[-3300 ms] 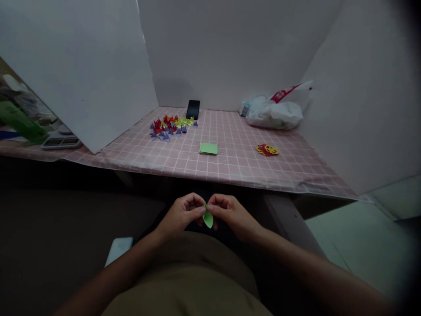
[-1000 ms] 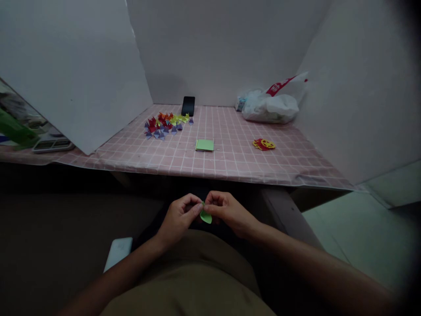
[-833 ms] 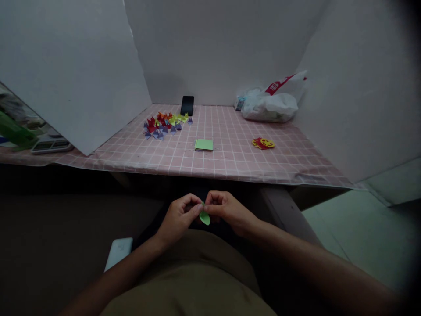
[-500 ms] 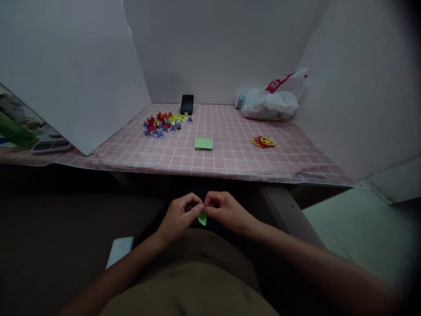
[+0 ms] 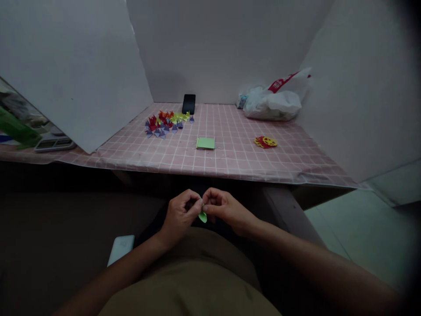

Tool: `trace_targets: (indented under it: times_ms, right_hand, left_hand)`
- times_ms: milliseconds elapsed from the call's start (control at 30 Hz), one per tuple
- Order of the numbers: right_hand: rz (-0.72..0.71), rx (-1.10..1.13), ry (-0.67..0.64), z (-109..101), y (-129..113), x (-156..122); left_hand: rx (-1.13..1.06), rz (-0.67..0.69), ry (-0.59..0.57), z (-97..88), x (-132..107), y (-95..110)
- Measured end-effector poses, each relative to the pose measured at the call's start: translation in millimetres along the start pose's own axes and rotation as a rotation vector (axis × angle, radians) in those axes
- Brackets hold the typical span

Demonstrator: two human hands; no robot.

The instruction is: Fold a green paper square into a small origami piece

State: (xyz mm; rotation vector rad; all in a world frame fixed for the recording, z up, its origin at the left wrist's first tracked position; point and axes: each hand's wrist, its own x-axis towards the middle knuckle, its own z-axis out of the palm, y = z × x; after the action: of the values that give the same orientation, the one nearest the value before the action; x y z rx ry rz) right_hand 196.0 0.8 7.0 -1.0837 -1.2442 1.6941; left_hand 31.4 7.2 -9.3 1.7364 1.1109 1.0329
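A small folded piece of green paper point(image 5: 203, 216) is pinched between my two hands, above my lap and below the table's front edge. My left hand point(image 5: 182, 211) grips it with thumb and forefinger from the left. From the right, my right hand point(image 5: 226, 210) pinches its upper part, thumb against fingers. The paper's rounded lower end hangs out under the fingertips; the rest is hidden by them. On the table beyond lies a stack of square green paper point(image 5: 205, 143). Several small folded paper figures point(image 5: 162, 125) in red, orange, yellow and purple stand to its left.
The table point(image 5: 230, 162) has a pink checked cloth. A black phone point(image 5: 188, 104) leans at the back. At right are yellow and red cut-out shapes point(image 5: 265, 141) and a white plastic bag point(image 5: 274, 103). A scale point(image 5: 55, 144) sits at far left. A white device point(image 5: 121, 250) lies beside my left forearm.
My right fingers have shifted slightly on the green paper, their other fingers loosening a little. Both hands stay together over my lap. The view has moved slightly.
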Motion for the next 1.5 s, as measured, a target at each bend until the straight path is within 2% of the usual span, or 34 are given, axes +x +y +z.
trace_targets:
  times_ms: [100, 200, 333, 500, 700, 833, 967, 1200, 1333, 1500]
  right_hand:
    - [-0.010, 0.006, 0.001, 2, 1, -1]
    - [-0.035, -0.030, 0.003, 4, 1, -2]
    - [-0.167, -0.179, 0.047, 7, 2, -5]
    - [-0.345, -0.426, 0.113, 5, 6, -6]
    - [-0.456, -0.620, 0.080, -1, 8, -3]
    - [-0.520, -0.754, 0.121, -6, 6, 0]
    - [-0.553, -0.793, 0.138, -12, 3, 3]
    - [-0.565, -0.759, 0.152, -22, 4, 10]
    - [-0.451, -0.467, 0.186, -17, 8, 10]
    - [-0.296, -0.214, 0.240, -6, 8, 9]
  left_hand:
    - [0.088, 0.037, 0.042, 1.7, 0, -4]
    - [0.114, 0.045, 0.132, 2.5, 2, -7]
    - [0.132, 0.044, 0.252, 3.4, 3, -8]
    - [0.038, -0.024, 0.230, 6.0, 1, -8]
    - [-0.008, -0.068, 0.227, 6.2, 0, -6]
    - [-0.067, -0.121, 0.199, 5.1, -1, -3]
    - [-0.137, -0.202, 0.156, 3.5, 0, -1]
    - [-0.385, -0.422, 0.064, 3.2, 3, 2]
    - [-0.481, -0.472, 0.119, 5.3, 1, 7]
    - [-0.484, -0.433, 0.145, 9.0, 1, 13]
